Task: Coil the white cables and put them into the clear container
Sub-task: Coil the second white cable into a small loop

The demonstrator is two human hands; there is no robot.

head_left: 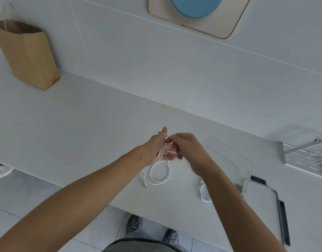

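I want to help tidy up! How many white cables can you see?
2. One white cable is held in both hands, its loop hanging to the counter. A second white cable lies by the clear container, partly hidden behind the right arm.

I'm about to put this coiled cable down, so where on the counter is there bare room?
Bare counter runs wide from the paper bag to the left hand. It is crowded right of the right hand: clear container, second white cable, lid, wire rack.
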